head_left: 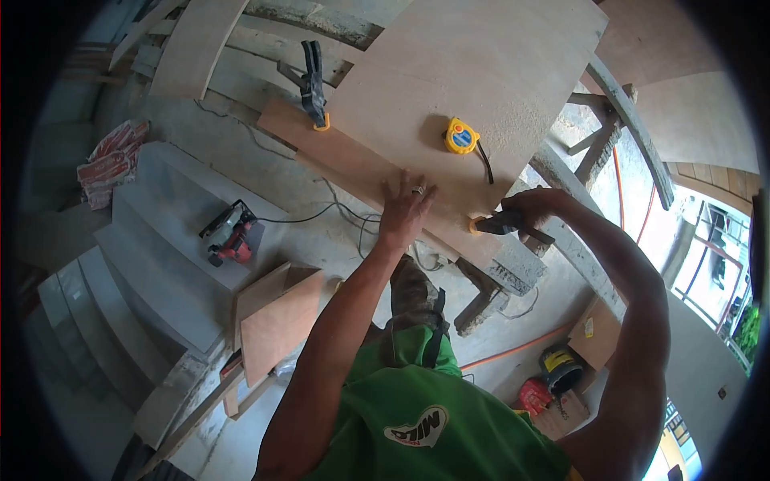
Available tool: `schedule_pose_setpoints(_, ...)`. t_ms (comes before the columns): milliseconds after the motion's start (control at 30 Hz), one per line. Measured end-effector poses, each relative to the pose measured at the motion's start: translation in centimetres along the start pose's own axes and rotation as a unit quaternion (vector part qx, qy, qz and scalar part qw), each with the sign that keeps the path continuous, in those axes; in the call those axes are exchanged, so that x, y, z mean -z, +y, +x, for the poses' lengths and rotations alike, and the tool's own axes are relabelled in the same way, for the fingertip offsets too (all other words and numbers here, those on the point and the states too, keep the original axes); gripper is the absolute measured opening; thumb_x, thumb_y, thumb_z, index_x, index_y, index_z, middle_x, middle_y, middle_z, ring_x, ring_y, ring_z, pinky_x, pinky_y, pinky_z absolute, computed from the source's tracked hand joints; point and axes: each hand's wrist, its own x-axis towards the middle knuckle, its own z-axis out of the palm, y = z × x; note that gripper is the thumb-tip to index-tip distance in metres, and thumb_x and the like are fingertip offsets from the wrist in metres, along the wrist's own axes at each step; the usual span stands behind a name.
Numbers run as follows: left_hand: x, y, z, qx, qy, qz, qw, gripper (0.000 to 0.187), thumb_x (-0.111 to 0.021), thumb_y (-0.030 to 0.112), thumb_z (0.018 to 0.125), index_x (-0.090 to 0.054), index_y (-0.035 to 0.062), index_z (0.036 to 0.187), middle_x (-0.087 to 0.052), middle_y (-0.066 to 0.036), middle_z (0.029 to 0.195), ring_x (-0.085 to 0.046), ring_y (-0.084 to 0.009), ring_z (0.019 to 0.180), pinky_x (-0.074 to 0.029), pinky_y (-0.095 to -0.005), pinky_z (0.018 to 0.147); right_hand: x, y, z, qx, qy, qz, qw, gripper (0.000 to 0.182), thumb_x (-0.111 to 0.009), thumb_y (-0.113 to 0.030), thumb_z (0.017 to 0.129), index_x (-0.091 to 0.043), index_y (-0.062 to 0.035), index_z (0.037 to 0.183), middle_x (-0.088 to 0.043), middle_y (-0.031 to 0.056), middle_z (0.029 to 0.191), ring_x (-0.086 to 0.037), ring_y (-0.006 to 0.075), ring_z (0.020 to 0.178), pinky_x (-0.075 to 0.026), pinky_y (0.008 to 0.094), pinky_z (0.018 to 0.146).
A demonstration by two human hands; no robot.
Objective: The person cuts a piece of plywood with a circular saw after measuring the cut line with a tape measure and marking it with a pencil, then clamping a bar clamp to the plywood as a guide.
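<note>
My left hand (405,210) lies with spread fingers on a narrow wooden strip (345,167) along the near edge of a large plywood sheet (473,56). My right hand (531,210) is wrapped round a black clamp (501,223), whose yellow pad rests on the strip's right end. A second black clamp (311,88) stands upright at the strip's left end, its yellow pad on the wood. On the sheet, beyond my hands, sits a yellow tape measure (461,136) with a black strap. Sawdust lies to its right.
A red circular saw (231,234) with a cable rests on the curved steps (168,232) at left. Rough wooden trestles (597,144) support the sheet. A wooden box (277,321) stands at lower left. A black bucket (561,369) and orange hose are at lower right.
</note>
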Motion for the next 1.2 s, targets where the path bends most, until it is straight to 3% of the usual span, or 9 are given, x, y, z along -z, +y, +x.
schedule_pose_setpoints(267, 0.8, 0.4, -0.2, -0.014, -0.033, 0.024, 0.999, 0.060, -0.062, 0.021, 0.078, -0.042, 0.0186, 0.135, -0.042, -0.006, 0.138, -0.028, -0.0371, 0.132, -0.033, -0.0657, 0.094, 2.6, -2.5, -6.0, 0.049, 0.026, -0.041, 0.998, 0.055, -0.079, -0.038, 0.059, -0.056, -0.0013, 0.092, -0.063, 0.0148, 0.080, -0.062, 0.0268, 0.079, -0.049, 0.0368, 0.068)
schedule_pose_setpoints(367, 1.0, 0.7, -0.2, -0.013, -0.069, 0.045, 0.997, 0.050, -0.047, 0.023, 0.087, -0.041, 0.0224, 0.137, -0.035, -0.004, 0.143, -0.024, -0.0364, 0.135, -0.030, -0.0668, 0.097, -0.3, -1.7, -6.4, 0.034, 0.029, 0.045, 0.998, 0.057, -0.079, -0.040, 0.059, -0.055, -0.0016, 0.094, -0.063, 0.0145, 0.082, -0.062, 0.0280, 0.079, -0.049, 0.0390, 0.070)
schedule_pose_setpoints(533, 0.2, 0.2, -0.1, -0.037, -0.064, 0.047, 0.996, 0.049, -0.043, 0.024, 0.089, -0.039, 0.0173, 0.137, -0.034, -0.008, 0.144, -0.022, -0.0401, 0.135, -0.028, -0.0707, 0.095, -10.3, -1.1, -7.0, -0.082, 0.208, 0.187, 0.957, 0.054, -0.074, -0.047, 0.068, -0.055, -0.0031, 0.092, -0.062, 0.0165, 0.088, -0.061, 0.0307, 0.086, -0.047, 0.0411, 0.073)
schedule_pose_setpoints(700, 1.0, 0.0, -0.6, -0.046, -0.085, 0.085, 0.992, 0.050, -0.040, 0.025, 0.091, -0.035, 0.0148, 0.139, -0.033, -0.010, 0.145, -0.023, -0.0403, 0.135, -0.030, -0.0713, 0.093, -19.0, -5.1, -8.8, -0.137, 0.403, 0.475, 0.770, 0.062, -0.072, -0.045, 0.074, -0.054, -0.0012, 0.115, -0.063, 0.0128, 0.091, -0.062, 0.0222, 0.088, -0.048, 0.0371, 0.079)
schedule_pose_setpoints(833, 3.1, -2.0, -1.8, -0.084, -0.010, -0.061, 0.995, 0.063, -0.056, 0.021, 0.084, -0.032, 0.0134, 0.141, -0.028, -0.014, 0.146, -0.025, -0.0393, 0.134, -0.028, -0.0633, 0.100, -19.7, -7.5, -3.3, -0.149, 0.518, 0.660, 0.523, 0.041, -0.064, -0.044, 0.082, -0.055, -0.0040, 0.083, -0.055, 0.0039, 0.067, -0.054, 0.0123, 0.057, -0.045, 0.0299, 0.051)
schedule_pose_setpoints(933, 5.5, -5.5, -4.1, -0.046, 0.038, -0.211, 0.976, 0.072, -0.069, 0.014, 0.075, -0.034, 0.0049, 0.137, -0.035, -0.022, 0.138, -0.031, -0.0396, 0.130, -0.027, -0.0514, 0.105, -18.3, -9.4, -1.7, -0.132, 0.598, 0.689, 0.388, 0.041, -0.062, -0.044, 0.084, -0.054, -0.0039, 0.082, -0.054, 0.0037, 0.066, -0.054, 0.0129, 0.056, -0.044, 0.0300, 0.051)
schedule_pose_setpoints(1033, 5.0, -12.4, -6.5, 0.070, 0.142, -0.308, 0.938, 0.058, -0.066, 0.016, 0.081, -0.041, -0.0035, 0.130, -0.046, -0.023, 0.129, -0.044, -0.0369, 0.122, -0.037, -0.0451, 0.100, -18.1, -10.3, 1.1, -0.130, 0.612, 0.706, 0.333, 0.042, -0.060, -0.045, 0.085, -0.054, -0.0041, 0.083, -0.054, 0.0042, 0.067, -0.054, 0.0136, 0.056, -0.044, 0.0297, 0.052)
schedule_pose_setpoints(1133, 3.5, -24.3, -4.8, 0.173, 0.141, -0.552, 0.803, 0.054, -0.064, 0.022, 0.084, -0.043, 0.0002, 0.129, -0.051, -0.017, 0.122, -0.054, -0.0276, 0.108, -0.047, -0.0375, 0.084, -16.7, -11.1, 2.1, -0.122, 0.614, 0.725, 0.285, 0.042, -0.059, -0.047, 0.085, -0.051, -0.0055, 0.085, -0.052, 0.0044, 0.069, -0.054, 0.0156, 0.057, -0.045, 0.0310, 0.054)
schedule_pose_setpoints(1200, 5.5, -27.7, -0.1, 0.263, 0.119, -0.714, 0.638, 0.059, -0.065, 0.035, 0.084, -0.044, 0.0006, 0.128, -0.054, -0.014, 0.112, -0.057, -0.0227, 0.096, -0.050, -0.0338, 0.074, -15.2, -10.4, 2.5, 0.050, 0.546, 0.836, 0.037, 0.037, -0.055, -0.044, 0.087, -0.048, -0.0077, 0.093, -0.046, 0.0056, 0.070, -0.051, 0.0185, 0.063, -0.046, 0.0323, 0.058)
